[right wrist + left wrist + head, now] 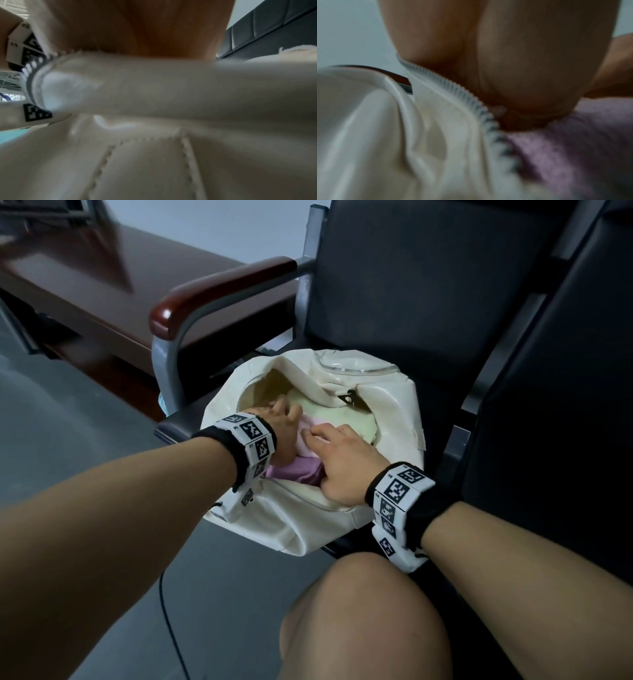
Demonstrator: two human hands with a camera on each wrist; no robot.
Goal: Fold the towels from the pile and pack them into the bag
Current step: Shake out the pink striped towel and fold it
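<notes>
Both hands (308, 443) on bagged towel (301, 467)

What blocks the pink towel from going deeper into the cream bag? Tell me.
Nothing outside the bag does: its zipper is open and both hands are in the mouth. The left hand and right hand press on the pink towel. A pale green towel already lies inside beyond it, taking up room there.

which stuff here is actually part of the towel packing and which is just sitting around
Part of the job:
- cream bag, unzipped on the chair seat
- pink towel in its opening
- pale green towel deeper inside
- left hand and right hand, both on the towels

Just around:
- black chair
- wooden armrest
- brown table
</notes>
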